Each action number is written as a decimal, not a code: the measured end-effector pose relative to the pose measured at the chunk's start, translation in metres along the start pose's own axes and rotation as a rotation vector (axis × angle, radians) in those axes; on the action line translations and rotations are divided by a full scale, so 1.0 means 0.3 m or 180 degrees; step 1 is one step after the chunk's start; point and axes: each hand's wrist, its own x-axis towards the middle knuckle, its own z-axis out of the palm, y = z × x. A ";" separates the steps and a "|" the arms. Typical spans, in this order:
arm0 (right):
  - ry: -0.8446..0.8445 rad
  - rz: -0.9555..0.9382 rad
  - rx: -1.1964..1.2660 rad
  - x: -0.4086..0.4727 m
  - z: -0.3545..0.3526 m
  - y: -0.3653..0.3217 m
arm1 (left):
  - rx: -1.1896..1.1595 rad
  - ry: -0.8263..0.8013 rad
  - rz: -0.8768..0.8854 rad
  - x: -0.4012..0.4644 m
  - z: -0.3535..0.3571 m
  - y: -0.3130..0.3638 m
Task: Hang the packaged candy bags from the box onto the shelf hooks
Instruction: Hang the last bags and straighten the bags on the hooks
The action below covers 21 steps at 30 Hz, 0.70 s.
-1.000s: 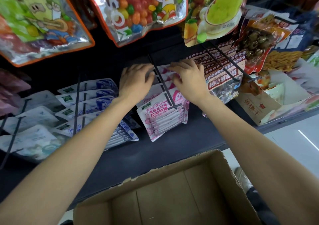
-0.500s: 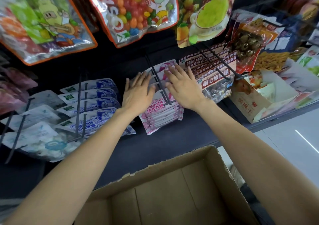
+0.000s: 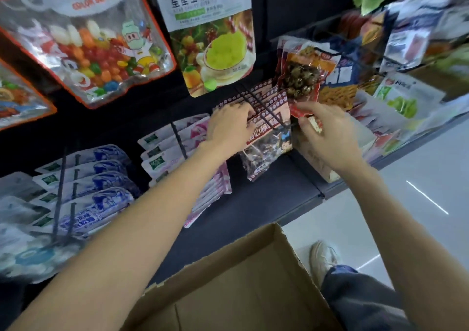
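Dark shelving [image 3: 266,198] runs across in front of me, hooks crowded with hanging packets; near me sits the cardboard box [image 3: 228,287], its visible inside bare. On the far-right hook [image 3: 264,112] hang the plum-pattern candy bags [image 3: 269,125]. My left hand [image 3: 228,127] curls over their headers; my right hand [image 3: 327,135] pinches a red packet edge [image 3: 302,111]. I judge them light, crinkly, slippery: best held by the stiff top strip
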 end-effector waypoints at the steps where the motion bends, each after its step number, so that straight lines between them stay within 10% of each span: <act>1: -0.0117 -0.0002 -0.0002 -0.009 0.009 0.012 | 0.0155 -0.0040 -0.0021 0.034 0.024 0.007; 21: -0.0534 -0.0107 0.0367 -0.028 0.129 0.004 | -0.0242 0.0045 0.0104 0.007 0.089 0.019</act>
